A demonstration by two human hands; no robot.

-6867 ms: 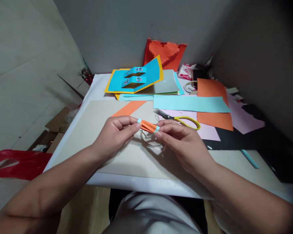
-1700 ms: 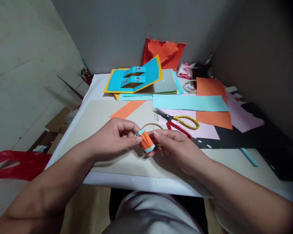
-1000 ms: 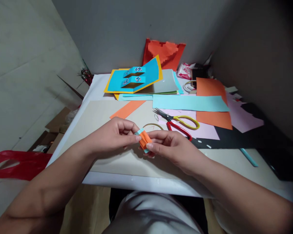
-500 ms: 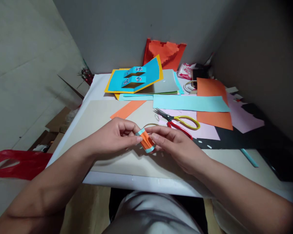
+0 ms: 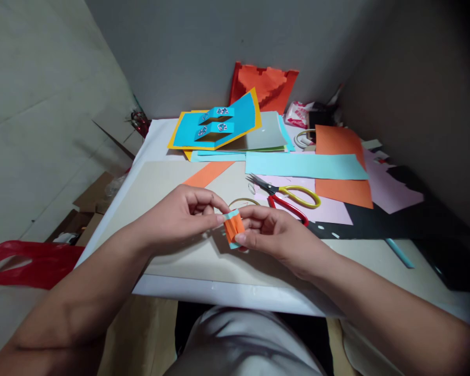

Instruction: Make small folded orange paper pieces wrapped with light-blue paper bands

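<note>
My left hand [image 5: 180,214] and right hand [image 5: 276,235] both pinch a small pleated orange paper strip [image 5: 234,227] banded in pale blue, held between my fingertips over the beige board [image 5: 156,193] at lower centre. Just beyond lie a thin gold wire loop [image 5: 243,201] and scissors [image 5: 264,184] on pink paper [image 5: 329,214], with a blue pop-up card [image 5: 238,112] at upper centre
</note>
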